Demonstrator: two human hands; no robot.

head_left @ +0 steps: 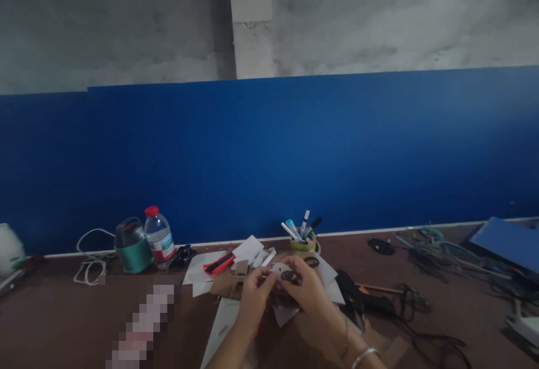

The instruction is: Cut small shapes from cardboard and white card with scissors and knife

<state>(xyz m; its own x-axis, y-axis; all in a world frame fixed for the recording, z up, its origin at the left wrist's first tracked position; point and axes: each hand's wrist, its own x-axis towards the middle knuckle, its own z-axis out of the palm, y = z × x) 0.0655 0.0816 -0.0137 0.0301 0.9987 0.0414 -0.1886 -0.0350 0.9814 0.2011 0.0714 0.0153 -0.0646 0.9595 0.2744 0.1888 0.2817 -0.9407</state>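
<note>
Left hand point(255, 289): grip pinching left edge of small white disc point(278, 268), held between hands over paper scraps. Right hand point(306, 286): grip pinching disc's right side. Brown tabletop point(54, 318): water bottle point(161, 244), marker cup point(300, 245), glue gun point(365, 300). Blue panel point(252, 150), grey wall point(126, 21) behind.

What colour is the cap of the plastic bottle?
The bottle cap is red, seen in the head view.

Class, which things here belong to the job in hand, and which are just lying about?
Job:
white disc, held by left hand and right hand
perhaps red cutter, close by

Probably just standing or lying about:
bottle
pens
</note>
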